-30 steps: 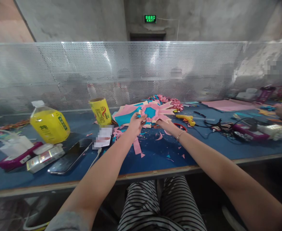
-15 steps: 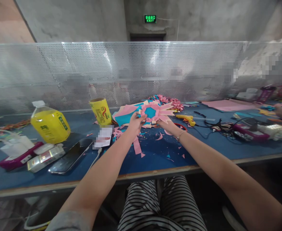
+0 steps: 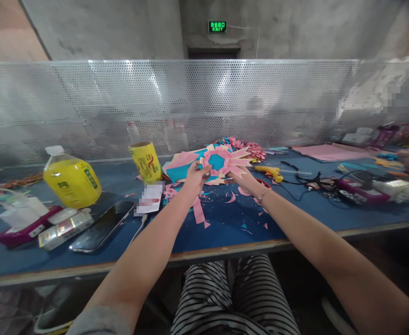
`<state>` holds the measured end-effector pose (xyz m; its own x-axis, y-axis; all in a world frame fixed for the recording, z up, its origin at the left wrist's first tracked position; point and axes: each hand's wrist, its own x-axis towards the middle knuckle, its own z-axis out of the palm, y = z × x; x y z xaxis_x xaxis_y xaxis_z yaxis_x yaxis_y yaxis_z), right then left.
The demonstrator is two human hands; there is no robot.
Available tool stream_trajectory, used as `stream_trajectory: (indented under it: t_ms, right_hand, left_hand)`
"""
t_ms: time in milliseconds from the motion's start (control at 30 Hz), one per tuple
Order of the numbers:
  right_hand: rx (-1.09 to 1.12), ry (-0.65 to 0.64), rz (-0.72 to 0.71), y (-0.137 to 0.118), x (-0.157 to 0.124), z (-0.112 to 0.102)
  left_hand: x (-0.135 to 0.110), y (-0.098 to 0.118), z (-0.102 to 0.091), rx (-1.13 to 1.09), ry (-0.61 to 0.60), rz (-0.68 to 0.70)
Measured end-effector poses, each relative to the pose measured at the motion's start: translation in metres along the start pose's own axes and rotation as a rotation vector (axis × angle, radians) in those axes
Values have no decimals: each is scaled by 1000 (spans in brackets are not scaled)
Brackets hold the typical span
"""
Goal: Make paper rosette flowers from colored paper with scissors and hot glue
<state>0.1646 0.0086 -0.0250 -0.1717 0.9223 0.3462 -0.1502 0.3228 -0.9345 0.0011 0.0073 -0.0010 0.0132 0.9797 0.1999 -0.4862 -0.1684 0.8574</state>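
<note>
One paper rosette (image 3: 217,161) is over the desk (image 3: 221,235): left hand (image 3: 197,179) grip pinching its near-left edge, right hand (image 3: 242,179) partly hidden behind, grip unclear. Likely light, easily creased; best held by its edge.

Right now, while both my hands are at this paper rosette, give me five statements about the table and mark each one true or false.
1. Your left hand grips a pink, blue and cream paper rosette. True.
2. Your right hand holds the yellow plastic glue gun. False: the glue gun lies on the blue table; that hand is at the rosette, its fingers partly hidden.
3. The yellow printed cardboard tube is left of your left hand. True.
4. The clear plastic bottle of yellow liquid is uncapped. False: a white cap is on it.
5. A flat, dark-screened phone lies left of your left forearm. True.
</note>
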Motion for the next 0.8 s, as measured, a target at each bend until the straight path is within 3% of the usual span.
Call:
stream_trajectory:
  t_ms: [567, 800]
  right_hand:
    - [107, -43, -38, -3, -1, -1]
    - [196, -24, 9, 1, 3, -2]
  left_hand:
    - [0, 0, 2, 23, 10, -8]
    - [0, -2, 1, 44, 30, 26]
